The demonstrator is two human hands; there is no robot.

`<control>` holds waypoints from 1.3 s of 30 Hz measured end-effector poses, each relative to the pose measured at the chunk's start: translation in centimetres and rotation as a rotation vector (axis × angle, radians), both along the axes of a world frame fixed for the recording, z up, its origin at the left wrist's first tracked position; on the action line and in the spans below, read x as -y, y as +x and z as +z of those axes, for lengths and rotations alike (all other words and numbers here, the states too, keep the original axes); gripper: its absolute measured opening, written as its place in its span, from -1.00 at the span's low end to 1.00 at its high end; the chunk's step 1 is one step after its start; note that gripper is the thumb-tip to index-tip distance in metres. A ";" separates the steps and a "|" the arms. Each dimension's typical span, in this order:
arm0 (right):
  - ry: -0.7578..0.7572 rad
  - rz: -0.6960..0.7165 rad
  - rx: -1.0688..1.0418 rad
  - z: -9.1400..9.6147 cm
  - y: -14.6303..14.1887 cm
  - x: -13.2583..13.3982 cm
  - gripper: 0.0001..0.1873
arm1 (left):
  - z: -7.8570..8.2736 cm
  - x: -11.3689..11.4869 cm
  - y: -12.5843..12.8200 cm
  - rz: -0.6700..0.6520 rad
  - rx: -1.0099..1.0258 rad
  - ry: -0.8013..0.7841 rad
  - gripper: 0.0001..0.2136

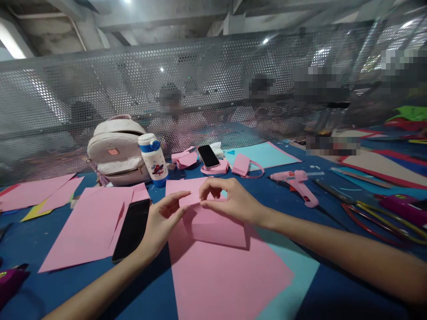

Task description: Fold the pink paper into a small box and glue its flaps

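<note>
A folded piece of pink paper (215, 226) is held up at its top edge, between both hands. My left hand (163, 218) pinches its upper left corner between thumb and fingers. With curled fingers, my right hand (230, 200) grips the same top edge a little further right. Below lies a large pink sheet (213, 280), resting partly over a light blue sheet (293, 258). A black phone (133, 226) lies beside my left wrist, partly on other pink sheets (90, 218). What the fingertips press together is partly hidden.
A white backpack (116, 146) and a bottle (153, 164) stand at the back left. Small pink paper bags (242, 165) and another phone (207, 156) lie behind my hands. To the right are a pink glue gun (296, 180) and scissors (373, 213). A perforated metal screen (213, 98) borders the table.
</note>
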State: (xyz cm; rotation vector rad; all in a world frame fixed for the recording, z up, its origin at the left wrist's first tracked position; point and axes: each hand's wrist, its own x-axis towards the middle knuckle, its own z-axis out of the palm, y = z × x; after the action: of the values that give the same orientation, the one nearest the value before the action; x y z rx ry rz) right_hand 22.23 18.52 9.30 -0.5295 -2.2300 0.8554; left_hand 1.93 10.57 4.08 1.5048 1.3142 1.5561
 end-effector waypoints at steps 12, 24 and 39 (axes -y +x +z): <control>-0.276 0.173 -0.029 0.7 0.5 -1.5 -0.80 | 1.6 -0.2 0.4 -0.041 0.212 -0.258 -0.69; 0.132 0.383 0.143 1.9 1.6 -2.0 -0.84 | 0.7 -0.1 0.7 -0.294 0.381 -0.433 -0.66; 0.269 0.157 0.159 0.6 1.0 -0.3 -0.85 | 0.3 0.0 1.5 -0.178 0.554 -0.364 -0.67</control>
State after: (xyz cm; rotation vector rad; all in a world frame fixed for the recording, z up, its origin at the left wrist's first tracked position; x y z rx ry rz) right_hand 23.27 18.77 9.87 -0.3070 -2.5097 0.5919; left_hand 3.43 10.62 4.35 0.8546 1.0330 1.3886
